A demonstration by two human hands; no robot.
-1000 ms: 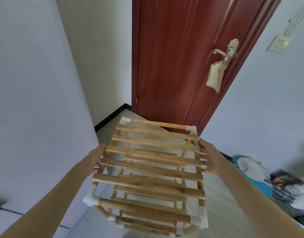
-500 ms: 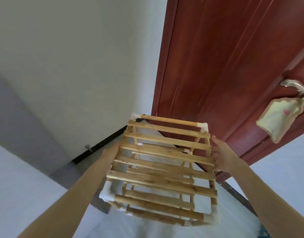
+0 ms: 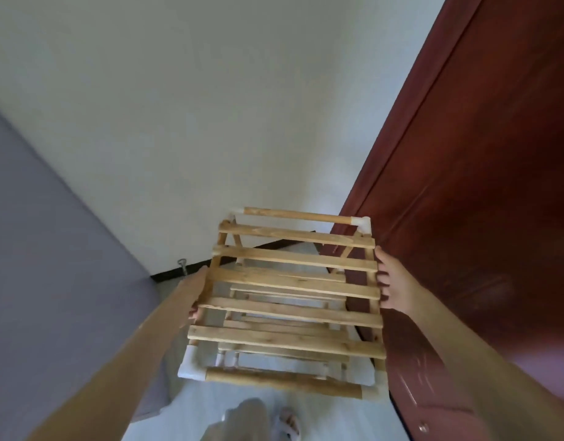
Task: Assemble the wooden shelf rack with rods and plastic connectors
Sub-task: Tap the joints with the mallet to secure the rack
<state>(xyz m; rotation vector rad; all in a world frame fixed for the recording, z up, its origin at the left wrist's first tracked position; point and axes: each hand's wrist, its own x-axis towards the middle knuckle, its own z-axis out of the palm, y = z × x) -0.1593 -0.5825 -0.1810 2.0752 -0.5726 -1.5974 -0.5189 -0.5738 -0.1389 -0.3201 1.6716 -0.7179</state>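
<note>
Shelf rack (image 3: 293,300) now carried closer to the red door (image 3: 484,218), held between left hand (image 3: 194,297) and right hand (image 3: 393,286), each gripping one side rail, above the floor, pale wooden slats, white plastic corner connectors (image 3: 363,222)

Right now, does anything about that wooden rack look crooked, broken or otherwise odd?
Nothing looks broken. The wooden rack is held off the floor between the left hand and right hand, its slats evenly spaced and roughly parallel, white connectors on its corners. It hangs close beside the red door.
</note>
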